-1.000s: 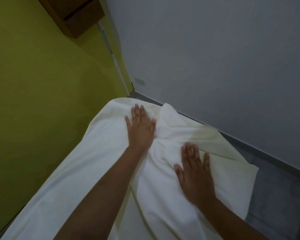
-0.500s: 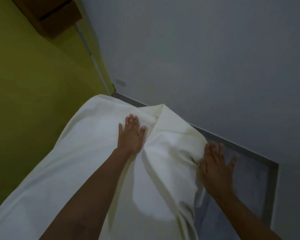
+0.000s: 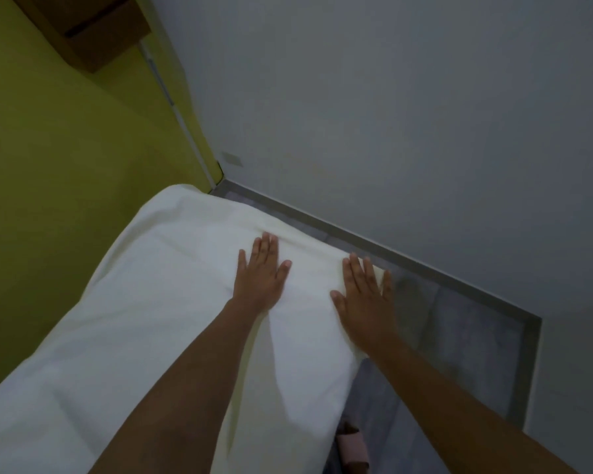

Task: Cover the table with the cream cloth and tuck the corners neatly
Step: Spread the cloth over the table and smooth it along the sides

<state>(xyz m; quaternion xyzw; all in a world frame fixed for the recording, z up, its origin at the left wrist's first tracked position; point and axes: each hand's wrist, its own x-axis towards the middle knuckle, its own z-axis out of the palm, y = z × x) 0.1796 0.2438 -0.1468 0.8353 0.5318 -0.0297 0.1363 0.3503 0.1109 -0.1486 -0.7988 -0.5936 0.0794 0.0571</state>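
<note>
Both hands, left hand [image 3: 259,276] and right hand [image 3: 363,299], press flat-fingered on the cream cloth [image 3: 144,302].

This is a small indoor room, most likely in a home, seen at one corner. Two walls meet there: an olive-green painted wall [image 3: 65,165] on the left and a plain grey-white painted wall [image 3: 391,114] on the right. A thin white strip [image 3: 172,100] runs down the join. A brown wooden box-like fitting [image 3: 93,32] is fixed high on the green wall. Low on the pale wall sits a small rectangular wall plate [image 3: 232,159], too small to tell socket from switch. The grey tiled floor [image 3: 459,336] is edged by a darker grey skirting band [image 3: 356,239]. A long surface beside the green wall lies hidden under a plain cream cloth [image 3: 151,319]. The light is dim.
</note>
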